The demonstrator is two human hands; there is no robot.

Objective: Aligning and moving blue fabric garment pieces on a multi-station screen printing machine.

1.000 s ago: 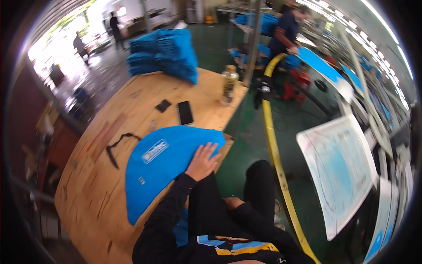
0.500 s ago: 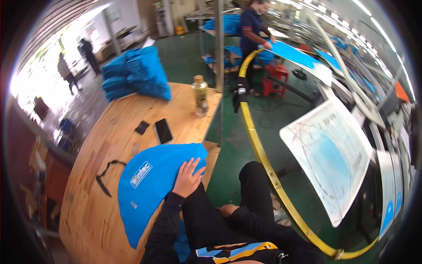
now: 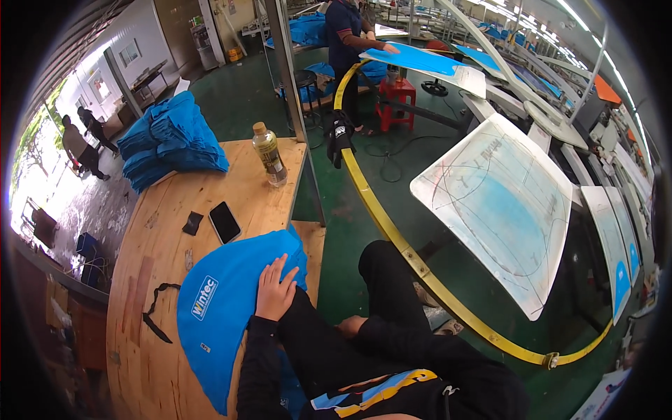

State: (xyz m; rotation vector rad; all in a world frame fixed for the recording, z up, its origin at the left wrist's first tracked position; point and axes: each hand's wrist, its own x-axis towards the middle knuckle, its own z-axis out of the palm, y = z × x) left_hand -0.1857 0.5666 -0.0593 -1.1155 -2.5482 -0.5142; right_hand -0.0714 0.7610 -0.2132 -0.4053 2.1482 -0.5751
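My left hand [image 3: 276,290] lies flat with fingers spread on a blue cut fabric piece [image 3: 231,294]. The fabric has one curved edge, a white printed logo and a small pale tag, and part of it hangs at the table's near right edge. Between my thighs rests my right hand [image 3: 351,326]; the sleeve and leg hide most of its fingers, so I cannot make out whether it holds anything. Beyond the fabric are a dark phone [image 3: 225,222], a small black square [image 3: 192,222] and a thin black strap [image 3: 158,312].
The wooden table [image 3: 133,360] also bears a stack of folded blue fabric [image 3: 173,136] and a capped bottle [image 3: 269,155]. A curved yellow rail [image 3: 378,210] runs around white printing boards [image 3: 500,210] on my right. A co-worker [image 3: 346,35] stands at a far board near a red stool [image 3: 396,103].
The whole view has swung, so table and boards sit further left in the picture. My left hand stays on the fabric and my right hand between my thighs. Two distant people have shifted position.
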